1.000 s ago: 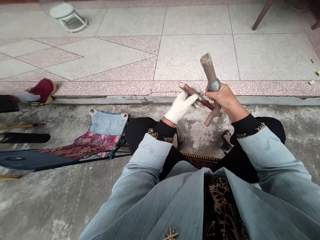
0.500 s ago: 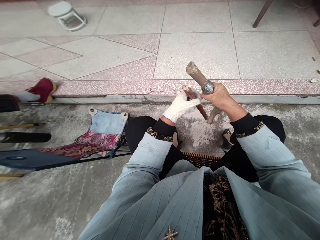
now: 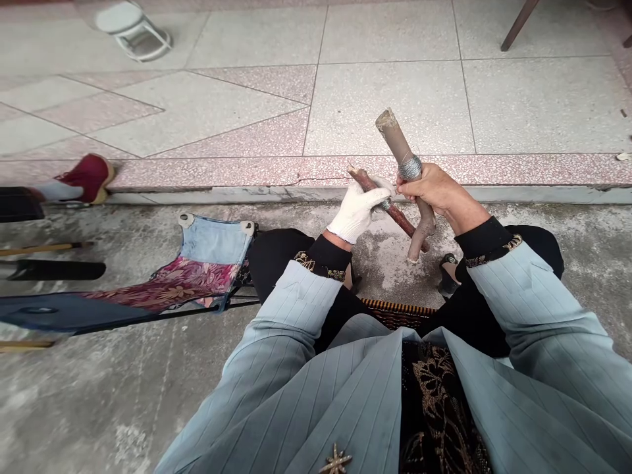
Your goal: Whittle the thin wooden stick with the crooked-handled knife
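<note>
My left hand (image 3: 359,209), in a white knit glove, is closed round a reddish-brown stick (image 3: 399,216) that slants down to the right. A bit of wire shows on that stick beside the glove. Bare and closed, my right hand (image 3: 437,191) grips a thicker greyish forked branch (image 3: 395,137), its cut end pointing up and away. A coil of silver wire (image 3: 409,168) is wound round the branch just above my right fingers. The lower ends of stick and branch come close together or overlap below my hands. Thin wire between my fingertips is hard to make out.
A raised tiled step (image 3: 375,99) lies ahead, with a white stool (image 3: 133,29) at its far left. On the left are a folding fabric chair (image 3: 212,240) and another person's red shoe (image 3: 91,178). A dark furniture leg (image 3: 518,26) stands at top right.
The forked branch has turned more upright and its fork has swung down into fuller view. The reddish stick and my gloved hand have shifted slightly, showing the wire on the stick.
</note>
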Tool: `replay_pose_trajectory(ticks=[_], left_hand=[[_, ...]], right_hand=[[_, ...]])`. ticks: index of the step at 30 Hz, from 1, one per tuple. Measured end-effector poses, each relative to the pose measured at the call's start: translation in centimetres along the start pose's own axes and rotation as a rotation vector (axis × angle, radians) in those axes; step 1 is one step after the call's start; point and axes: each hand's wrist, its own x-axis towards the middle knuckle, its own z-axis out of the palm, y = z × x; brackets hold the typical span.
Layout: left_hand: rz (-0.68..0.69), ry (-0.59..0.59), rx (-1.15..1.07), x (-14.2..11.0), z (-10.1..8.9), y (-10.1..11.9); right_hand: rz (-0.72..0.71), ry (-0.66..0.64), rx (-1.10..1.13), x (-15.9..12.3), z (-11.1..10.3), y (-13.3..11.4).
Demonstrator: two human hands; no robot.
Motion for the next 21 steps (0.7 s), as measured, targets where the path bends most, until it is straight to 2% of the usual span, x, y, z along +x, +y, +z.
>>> replay_pose_trajectory(ticks=[5, 10, 15, 21], left_hand=[[-0.096, 0.121, -0.089, -0.22, 0.33, -0.20], [-0.151, 0.154, -0.099, -0.25, 0.59, -0.04], [-0.154, 0.162, -0.155, -0.21, 0.63, -0.15], [-0.141, 0.168, -0.191, 0.09, 0.44, -0.89]], right_hand=[[-0.004, -0.008, -0.092, -0.18, -0.21, 0.15], [0.035, 0.019, -0.209, -0.66, 0.03, 0.03], [-0.037, 0.035, -0.307, -0.83, 0.23, 0.31], [-0.100, -0.088, -0.350, -0.87, 0.19, 0.64]])
